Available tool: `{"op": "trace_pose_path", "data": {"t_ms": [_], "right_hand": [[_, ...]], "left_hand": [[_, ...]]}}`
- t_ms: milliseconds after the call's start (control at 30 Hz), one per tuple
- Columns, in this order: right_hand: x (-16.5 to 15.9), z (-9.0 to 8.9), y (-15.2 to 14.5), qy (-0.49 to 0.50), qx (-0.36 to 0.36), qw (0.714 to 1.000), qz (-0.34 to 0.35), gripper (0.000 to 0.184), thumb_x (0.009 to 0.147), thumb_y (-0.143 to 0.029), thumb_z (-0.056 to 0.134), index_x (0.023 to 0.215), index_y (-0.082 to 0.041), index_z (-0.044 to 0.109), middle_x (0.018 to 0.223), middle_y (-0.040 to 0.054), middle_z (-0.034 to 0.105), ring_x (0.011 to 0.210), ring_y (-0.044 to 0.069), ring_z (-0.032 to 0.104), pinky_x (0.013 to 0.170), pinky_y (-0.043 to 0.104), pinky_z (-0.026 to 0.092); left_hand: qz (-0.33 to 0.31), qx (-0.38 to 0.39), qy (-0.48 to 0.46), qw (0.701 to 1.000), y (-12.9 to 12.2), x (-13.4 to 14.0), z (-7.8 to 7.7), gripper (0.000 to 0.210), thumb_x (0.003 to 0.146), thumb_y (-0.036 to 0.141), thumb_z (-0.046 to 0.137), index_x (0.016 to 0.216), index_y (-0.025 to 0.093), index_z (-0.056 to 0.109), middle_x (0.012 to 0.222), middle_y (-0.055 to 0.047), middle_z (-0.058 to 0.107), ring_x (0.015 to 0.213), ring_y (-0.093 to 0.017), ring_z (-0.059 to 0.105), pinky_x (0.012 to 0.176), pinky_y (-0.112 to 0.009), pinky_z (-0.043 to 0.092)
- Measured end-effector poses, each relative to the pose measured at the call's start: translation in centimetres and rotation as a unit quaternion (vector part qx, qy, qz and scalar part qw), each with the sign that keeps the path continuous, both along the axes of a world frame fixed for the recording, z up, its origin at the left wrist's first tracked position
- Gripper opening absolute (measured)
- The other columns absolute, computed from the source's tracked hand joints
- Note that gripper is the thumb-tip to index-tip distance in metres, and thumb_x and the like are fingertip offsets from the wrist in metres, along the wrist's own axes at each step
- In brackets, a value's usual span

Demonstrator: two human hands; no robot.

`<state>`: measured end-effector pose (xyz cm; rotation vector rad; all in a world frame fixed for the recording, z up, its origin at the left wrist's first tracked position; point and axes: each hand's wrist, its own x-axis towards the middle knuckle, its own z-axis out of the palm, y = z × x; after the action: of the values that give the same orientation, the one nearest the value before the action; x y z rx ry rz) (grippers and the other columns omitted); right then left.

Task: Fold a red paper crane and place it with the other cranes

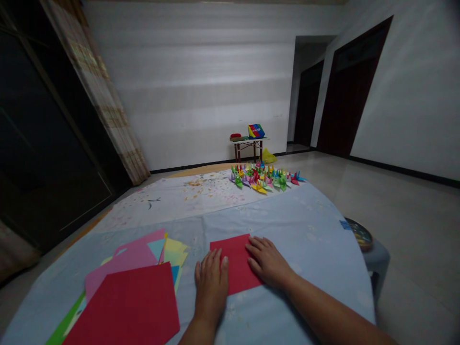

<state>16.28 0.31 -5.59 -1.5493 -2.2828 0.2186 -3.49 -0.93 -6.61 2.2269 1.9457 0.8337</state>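
Note:
A red sheet of paper (237, 266) lies flat on the table in front of me. My left hand (212, 275) rests on its left edge, with the fingers stretched forward. Across its right edge lies my right hand (268, 261), palm down and fingers extended. To the left of my left hand is a loose pile of coloured paper, topped by a larger red sheet (132, 302). Pink paper (125, 268), yellow paper (176, 251) and green paper (66, 318) stick out from under it.
Many folded paper cranes (262, 177) stand at the table's far right. The round table wears a blue cloth (287, 225) and a white floral cloth (172, 196). A grey stool (377, 258) with a round tin (359, 235) is at the right. A small table (247, 141) stands by the wall.

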Motion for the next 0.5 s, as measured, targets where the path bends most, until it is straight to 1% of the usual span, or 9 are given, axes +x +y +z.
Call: {"op": "trace_pose_path", "data": {"t_ms": [200,333,433,500], "right_hand": [[-0.1,0.3,-0.1,0.002,0.015,1.0,0.005,0.042,0.086,-0.034,0.041,0.124,-0.02,0.051,0.132,0.0102,0.046,0.124,0.025,0.037,0.104,0.043,0.022],[0.6,0.1,0.0,0.048,0.033,0.998,0.026,0.039,0.084,-0.033,0.046,0.119,-0.02,0.056,0.128,0.0098,0.051,0.122,0.024,0.039,0.103,0.041,0.025],[1.5,0.4,-0.2,0.09,0.017,0.993,0.078,0.046,0.08,-0.042,0.053,0.12,-0.019,0.055,0.129,0.0093,0.05,0.125,0.024,0.034,0.103,0.04,0.025],[2.0,0.9,-0.5,0.099,-0.015,0.986,0.135,0.061,0.072,-0.053,0.059,0.123,-0.021,0.052,0.131,0.0084,0.048,0.127,0.025,0.032,0.105,0.041,0.023]], "left_hand": [[-0.004,-0.007,-0.009,1.0,-0.4,0.0,1.2,0.042,0.09,0.033,0.027,0.118,0.013,0.052,0.12,-0.012,0.057,0.116,-0.021,0.047,0.104,-0.044,0.026],[-0.012,-0.006,-0.019,1.0,-0.2,-0.2,1.3,0.041,0.09,0.033,0.027,0.116,0.016,0.054,0.116,-0.01,0.06,0.112,-0.021,0.05,0.102,-0.044,0.028],[-0.021,-0.003,-0.024,0.999,0.0,-0.3,1.4,0.04,0.09,0.033,0.027,0.112,0.017,0.056,0.114,-0.008,0.062,0.11,-0.02,0.052,0.101,-0.041,0.03],[-0.022,-0.003,-0.025,0.999,0.0,-0.2,1.4,0.039,0.09,0.033,0.027,0.11,0.017,0.057,0.112,-0.008,0.063,0.108,-0.02,0.053,0.1,-0.042,0.031]]}}
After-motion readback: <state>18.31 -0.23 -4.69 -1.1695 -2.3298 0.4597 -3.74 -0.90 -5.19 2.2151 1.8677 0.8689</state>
